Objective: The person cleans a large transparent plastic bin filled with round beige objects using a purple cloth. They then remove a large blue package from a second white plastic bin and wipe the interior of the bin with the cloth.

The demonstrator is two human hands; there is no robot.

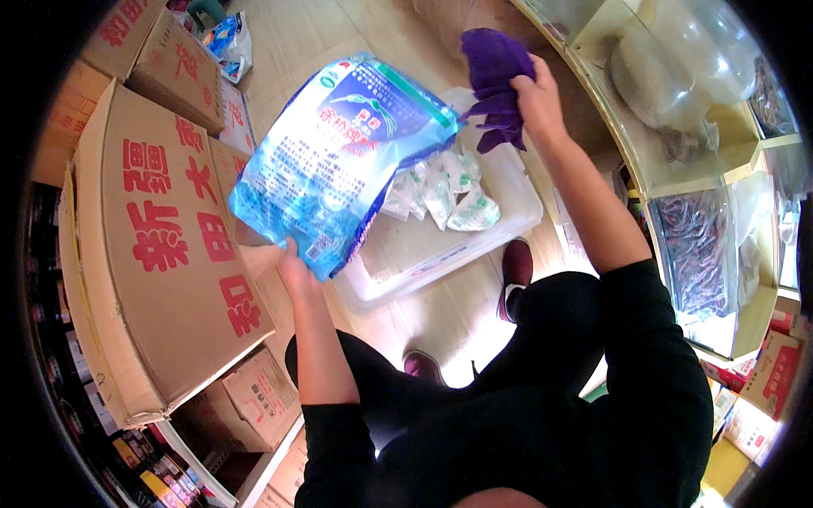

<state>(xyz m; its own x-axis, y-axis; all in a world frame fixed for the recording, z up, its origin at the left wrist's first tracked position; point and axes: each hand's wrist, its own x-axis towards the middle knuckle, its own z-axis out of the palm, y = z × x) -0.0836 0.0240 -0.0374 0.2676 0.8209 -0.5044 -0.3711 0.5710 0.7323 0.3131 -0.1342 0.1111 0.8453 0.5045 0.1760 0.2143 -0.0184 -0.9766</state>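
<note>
My left hand [298,274] grips the lower corner of a large blue and white plastic product bag [336,146] that bears printed writing. The bag is tilted and hangs above the left part of a translucent plastic tub [438,251]. To the right, my right hand [538,101] is closed around a bunched purple cloth [498,70], which hangs down in folds near the tub's far corner. Inside the tub lie several small white and green packets [444,190], partly hidden behind the bag.
Stacked cardboard cartons [171,235] with red printing line the left side. On the right stands a glass-fronted display case [692,241] holding bagged dried goods. A plastic bag [230,44] lies on the tiled floor [298,38] at the back. My shoes [517,263] are close to the tub.
</note>
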